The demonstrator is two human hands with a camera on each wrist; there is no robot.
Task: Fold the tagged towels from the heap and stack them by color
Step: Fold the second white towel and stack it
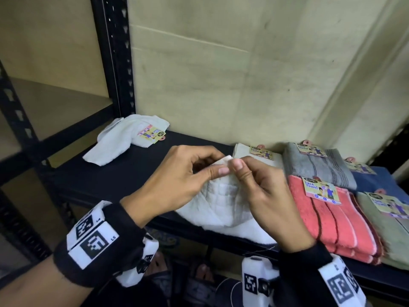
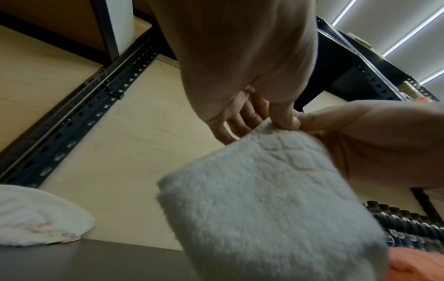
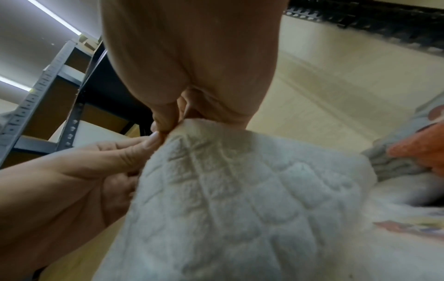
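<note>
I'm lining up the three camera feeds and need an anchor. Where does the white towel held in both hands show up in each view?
Head: white towel at centre, hanging from the hands to the shelf.
Left wrist: lower centre-right, its top corner pinched by left hand and right hand.
Right wrist: fills the lower centre and right, below the same grip.
Shared landmark: the coral towel stack, at the right edge of each view.
</note>
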